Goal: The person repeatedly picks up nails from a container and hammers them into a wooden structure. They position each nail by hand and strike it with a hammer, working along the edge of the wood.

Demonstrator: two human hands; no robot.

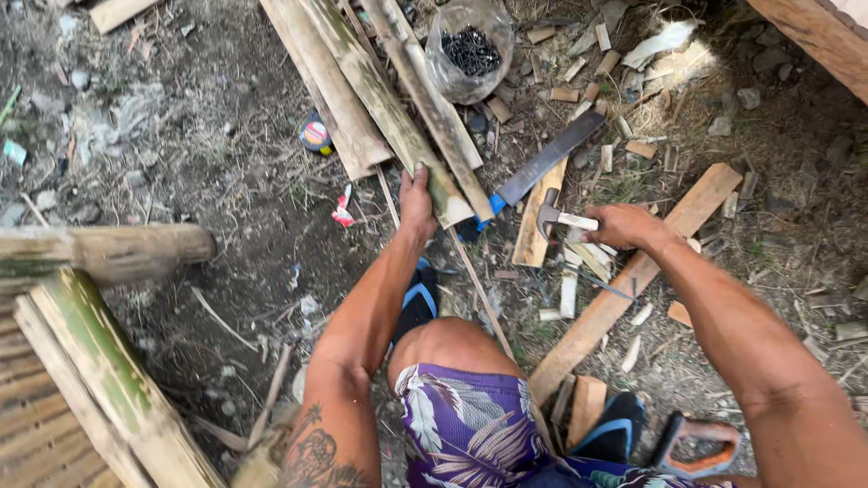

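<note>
My left hand (417, 201) reaches forward and grips the near end of a split bamboo slat (389, 107) that lies in a bundle of slats on the dirt. My right hand (627, 226) is closed around the wooden handle of a claw hammer (550, 215), whose steel head points left just above the ground. A machete with a dark blade (551, 155) and a blue grip lies between the two hands, on a short plank (535, 226).
A clear plastic bag of dark nails (468, 50) sits at the top. A long plank (637, 271) runs diagonally under my right arm. Bamboo poles (99, 361) and a woven panel stand at the left. Wood offcuts litter the ground; a handsaw handle (698, 443) lies bottom right.
</note>
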